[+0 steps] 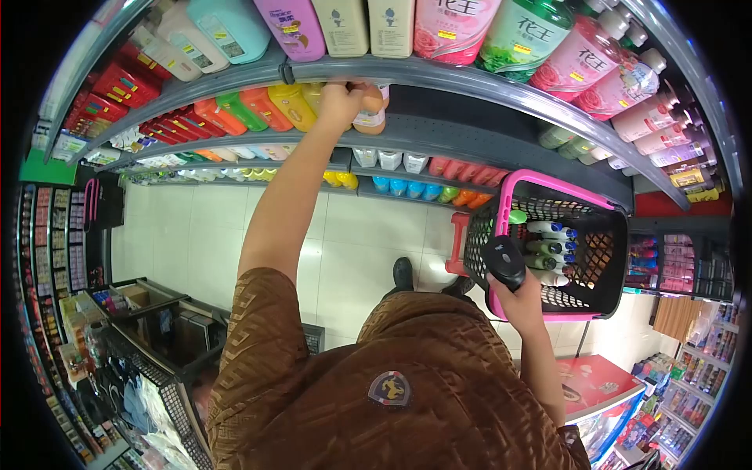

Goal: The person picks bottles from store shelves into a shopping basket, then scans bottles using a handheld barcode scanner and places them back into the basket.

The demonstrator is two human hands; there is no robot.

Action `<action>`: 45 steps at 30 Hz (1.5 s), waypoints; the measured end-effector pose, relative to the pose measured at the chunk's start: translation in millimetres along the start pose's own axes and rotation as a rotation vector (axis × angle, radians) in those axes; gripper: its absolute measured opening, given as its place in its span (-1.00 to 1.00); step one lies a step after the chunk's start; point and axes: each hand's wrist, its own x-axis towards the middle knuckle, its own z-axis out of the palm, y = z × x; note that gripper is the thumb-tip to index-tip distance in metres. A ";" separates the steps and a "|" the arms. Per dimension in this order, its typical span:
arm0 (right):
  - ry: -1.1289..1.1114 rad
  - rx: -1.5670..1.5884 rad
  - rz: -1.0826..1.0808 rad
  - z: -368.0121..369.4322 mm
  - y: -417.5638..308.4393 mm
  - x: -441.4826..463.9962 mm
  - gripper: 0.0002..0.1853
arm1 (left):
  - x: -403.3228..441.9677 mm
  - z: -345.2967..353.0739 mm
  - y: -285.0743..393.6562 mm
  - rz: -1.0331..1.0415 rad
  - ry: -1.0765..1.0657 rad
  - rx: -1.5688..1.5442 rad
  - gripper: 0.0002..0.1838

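Note:
My left hand (338,100) reaches onto the second shelf, its fingers closed at a peach-coloured bottle (370,111) with a white label. Beside it on the left stand yellow bottles (291,106), then orange and green ones. My right hand (517,294) is wrapped round a black handheld scanner (504,262), held over the near left side of a black basket with a pink rim (560,317). Several white and green bottles (546,247) lie inside the basket. The contact between my left fingertips and the peach bottle is partly hidden.
Large pump bottles (576,55) line the upper shelf (407,70). Lower shelves hold small red, blue and orange bottles. A red stool (457,247) stands left of the basket. Behind me at the lower left are dark crates (168,376), and a red-topped case (599,384) is at the lower right.

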 end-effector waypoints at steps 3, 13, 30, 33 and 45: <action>-0.012 0.006 -0.051 8.6 -7.4 7.7 -0.67 | -27.6 1.9 23.7 -0.011 -0.042 -0.265 -0.70; -0.183 0.149 0.053 1.4 1.0 33.4 -0.70 | -110.0 -33.6 178.1 -0.024 -0.273 -0.036 -0.57; -0.466 1.305 0.350 -118.6 91.3 30.7 -0.53 | -131.3 129.0 381.7 -0.384 -0.401 -0.673 -0.51; -0.463 1.318 0.379 -149.9 115.4 24.6 -0.53 | -132.9 176.2 391.4 -0.429 -0.481 -0.664 -0.51; -0.632 1.316 0.417 -246.6 187.4 3.2 -0.38 | -159.7 276.3 414.0 -0.556 -0.651 -0.690 -0.52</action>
